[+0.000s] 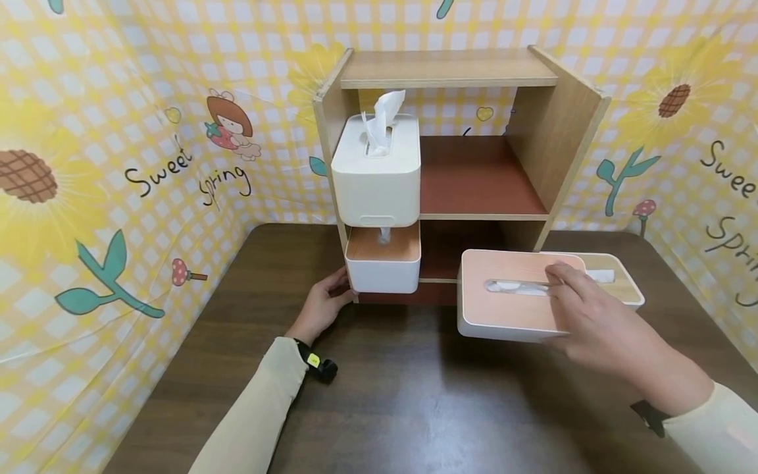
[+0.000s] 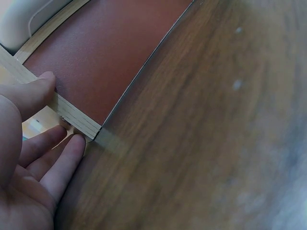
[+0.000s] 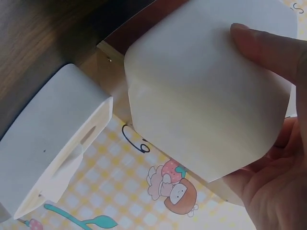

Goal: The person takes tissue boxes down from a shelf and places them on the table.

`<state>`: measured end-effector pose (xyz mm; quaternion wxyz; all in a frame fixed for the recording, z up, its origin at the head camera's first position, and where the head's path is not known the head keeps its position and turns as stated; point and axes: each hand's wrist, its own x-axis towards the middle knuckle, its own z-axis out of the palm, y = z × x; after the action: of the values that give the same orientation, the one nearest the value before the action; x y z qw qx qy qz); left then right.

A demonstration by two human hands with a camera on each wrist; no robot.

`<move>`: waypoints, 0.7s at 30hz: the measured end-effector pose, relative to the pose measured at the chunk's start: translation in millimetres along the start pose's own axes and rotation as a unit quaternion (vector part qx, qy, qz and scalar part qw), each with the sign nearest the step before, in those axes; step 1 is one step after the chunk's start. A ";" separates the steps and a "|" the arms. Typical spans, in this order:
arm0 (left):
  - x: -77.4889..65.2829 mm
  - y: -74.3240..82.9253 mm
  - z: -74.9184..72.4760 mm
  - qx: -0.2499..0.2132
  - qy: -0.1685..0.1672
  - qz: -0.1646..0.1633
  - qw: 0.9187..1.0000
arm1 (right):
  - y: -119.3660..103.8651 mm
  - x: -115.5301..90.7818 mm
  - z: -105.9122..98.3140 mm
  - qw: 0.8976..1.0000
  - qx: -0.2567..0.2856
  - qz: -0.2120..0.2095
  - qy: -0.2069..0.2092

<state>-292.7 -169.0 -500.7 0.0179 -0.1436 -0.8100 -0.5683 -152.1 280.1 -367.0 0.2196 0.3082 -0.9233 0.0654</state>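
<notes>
My left hand (image 1: 322, 304) pinches the lower front edge of the wooden shelf's left side panel (image 2: 76, 117), thumb on the inside and fingers on the outside. My right hand (image 1: 598, 322) grips the right end of a long white tissue box (image 1: 509, 309) with a pinkish lid, held above the table in front of the shelf's right side. Its thumb presses the white underside (image 3: 201, 81) in the right wrist view. Behind it, partly hidden, is another white tissue box (image 1: 618, 270) with a pale wood lid, right of the shelf.
A tall white tissue box (image 1: 376, 194) stands at the left of the upper shelf board (image 1: 480, 178). Below it, a wood-lidded tissue box (image 1: 383, 275) sits at the left of the lower level. Patterned cloth (image 1: 195, 66) surrounds the dark wooden table (image 1: 379, 395).
</notes>
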 end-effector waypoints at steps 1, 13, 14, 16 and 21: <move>0.2 0.3 0.4 0.000 0.000 0.000 1.000 | 0.7 -0.8 -0.3 1.000 -0.001 0.000 0.000; 0.9 -0.6 0.4 0.006 -0.003 -0.005 1.000 | 5.1 -6.1 -2.4 1.000 0.009 -0.009 0.006; 1.2 -0.6 0.4 0.004 -0.004 -0.004 1.000 | 5.3 -6.9 -2.7 1.000 0.008 -0.006 0.003; 2.0 0.1 0.3 0.001 -0.007 -0.005 1.000 | 6.0 -8.5 -3.1 1.000 0.008 -0.001 -0.004; -5.1 21.6 -1.1 0.014 -0.010 -0.001 1.000 | 7.9 -12.5 -4.3 1.000 0.008 0.002 -0.010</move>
<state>-282.4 -164.4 -481.5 0.0111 -0.1478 -0.8184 -0.5551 -146.3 294.3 -368.6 0.2078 0.3090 -0.9254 0.0701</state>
